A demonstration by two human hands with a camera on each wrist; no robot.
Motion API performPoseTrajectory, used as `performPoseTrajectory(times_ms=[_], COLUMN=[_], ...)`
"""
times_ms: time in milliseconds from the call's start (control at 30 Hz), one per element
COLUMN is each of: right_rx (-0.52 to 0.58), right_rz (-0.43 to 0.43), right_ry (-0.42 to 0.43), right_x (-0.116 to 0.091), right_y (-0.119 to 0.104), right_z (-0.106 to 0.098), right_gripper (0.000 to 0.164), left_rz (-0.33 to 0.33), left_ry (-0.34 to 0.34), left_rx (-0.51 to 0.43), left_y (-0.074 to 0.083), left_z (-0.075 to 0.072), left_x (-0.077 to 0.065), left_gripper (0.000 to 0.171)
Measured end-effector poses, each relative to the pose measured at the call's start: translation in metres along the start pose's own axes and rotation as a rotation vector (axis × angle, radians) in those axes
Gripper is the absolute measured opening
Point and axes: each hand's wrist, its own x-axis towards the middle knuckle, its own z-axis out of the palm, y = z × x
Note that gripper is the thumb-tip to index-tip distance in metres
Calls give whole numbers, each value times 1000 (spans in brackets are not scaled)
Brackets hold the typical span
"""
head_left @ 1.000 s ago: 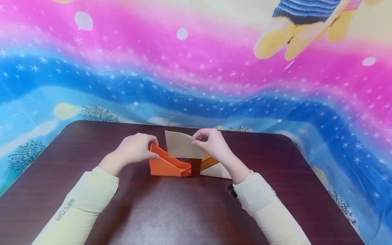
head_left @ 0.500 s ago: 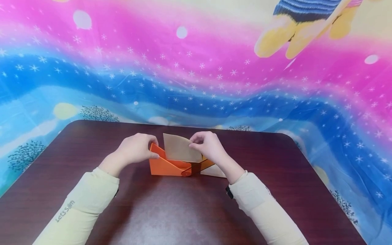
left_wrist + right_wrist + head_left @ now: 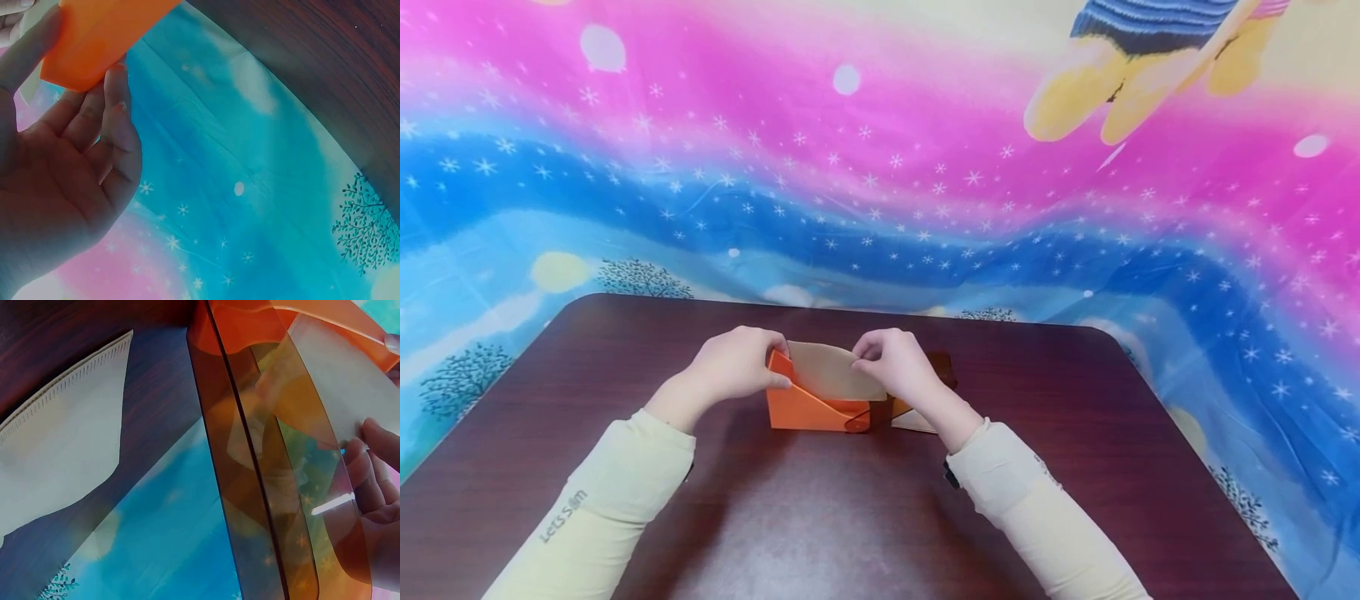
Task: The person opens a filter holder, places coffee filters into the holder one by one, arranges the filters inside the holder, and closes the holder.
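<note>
An orange plastic box (image 3: 808, 412) with a sloping rim stands on the table, its amber see-through lid (image 3: 215, 450) swung open to the right. My left hand (image 3: 730, 365) grips the tall left end, thumb on the near side and fingers on the far side. With thumb and fingertips, my right hand (image 3: 901, 363) pinches a beige paper coffee filter (image 3: 827, 372) by its right side. The filter's lower part sits behind the box's near wall, and its top stands above the rim. The right wrist view shows the filter partly through the lid.
More coffee filters (image 3: 69, 440) with a crimped edge lie on the dark wooden table (image 3: 797, 517), right of the box and partly behind my right forearm. A colourful printed cloth (image 3: 865, 183) hangs behind the table's far edge.
My right hand has moved left and slightly down, lowering the coffee filter into the orange box, nearer to its left end. My left hand has stayed in place on the box.
</note>
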Motion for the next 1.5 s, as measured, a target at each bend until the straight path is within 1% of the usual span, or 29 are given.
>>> performPoseTrajectory(times_ms=[133,433,633,867,1233,1500], right_rx=[-9,-66,-115,-158,-176,-197], right_rz=[-6,-18,-19,15,7,11], right_ry=[-5,10,-10,-23,-36,-45], right_x=[0,0,0,0,1,3], right_y=[0,-1,-3,-6,-6,-5], right_z=[3,12,18,25,35,40], right_gripper=[4,4,6,6,6,6], left_rz=[0,-3,-9,-6,-12,-16], left_ry=[1,9,6,3,2,-3], left_rx=[9,27,30,30,7,0], left_y=[1,1,2,2,1,1], left_z=[-1,-1,-1,-2,-1,0], left_x=[0,-1,-1,-1,-1,0], left_gripper=[38,39,40,37,29,27])
